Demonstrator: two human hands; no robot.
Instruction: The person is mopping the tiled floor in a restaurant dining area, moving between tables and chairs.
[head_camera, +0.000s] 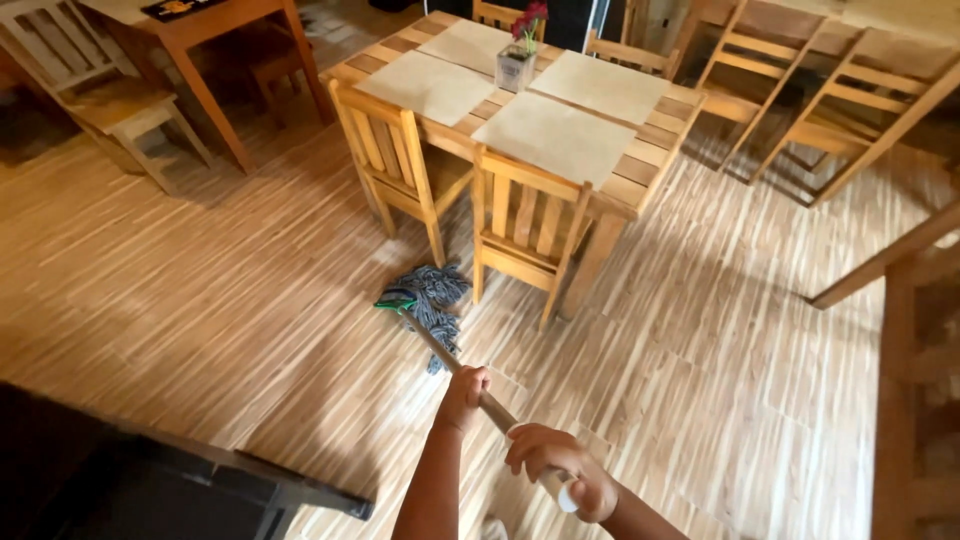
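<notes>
Beside the near chair leg of the slatted wooden dining table (640, 170), grey string mop head (432, 300) on the floor. Long wooden mop handle (470, 385) slants back and right to the grip. Left hand (465, 395) clenched lower, nearer the head; right hand (560, 470) clenched at the top end. Square glass vase of red flowers (518, 60) on the table.

Warm daylight, soft shadows, wide-angle distortion.
</notes>
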